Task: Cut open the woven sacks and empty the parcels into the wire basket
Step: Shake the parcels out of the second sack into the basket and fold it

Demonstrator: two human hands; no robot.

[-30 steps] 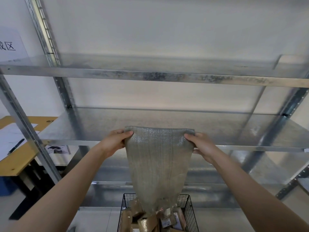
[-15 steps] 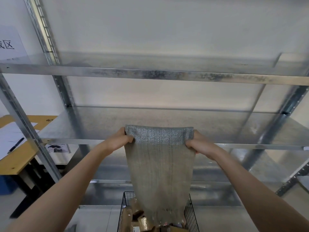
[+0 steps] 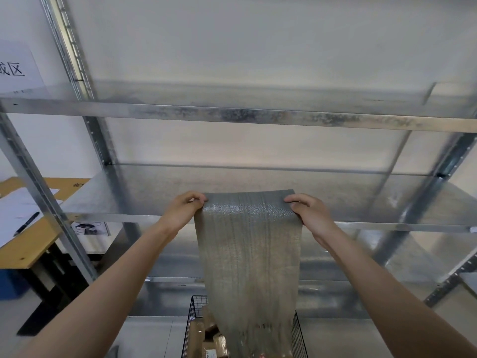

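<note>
Sack (image 3: 247, 259) hangs from my 2 hands, upside down, its closed end pinched flat between them and its open mouth trailing down into the wire basket (image 3: 194, 310) straight below my grip. My left hand (image 3: 182, 211) is closed on the left top corner, my right hand (image 3: 311, 214) closed on the right one, fingers curled over the woven cloth. Compared with 0.5 s ago, my grip has risen a little against the metal shelf (image 3: 144, 195) behind it, and the top edge is pulled tauter and flatter. Brown parcels (image 3: 206, 334) lie in the basket under and to the left of the hanging cloth; fewer of them show than 1 s ago, the sack covering more.
</note>
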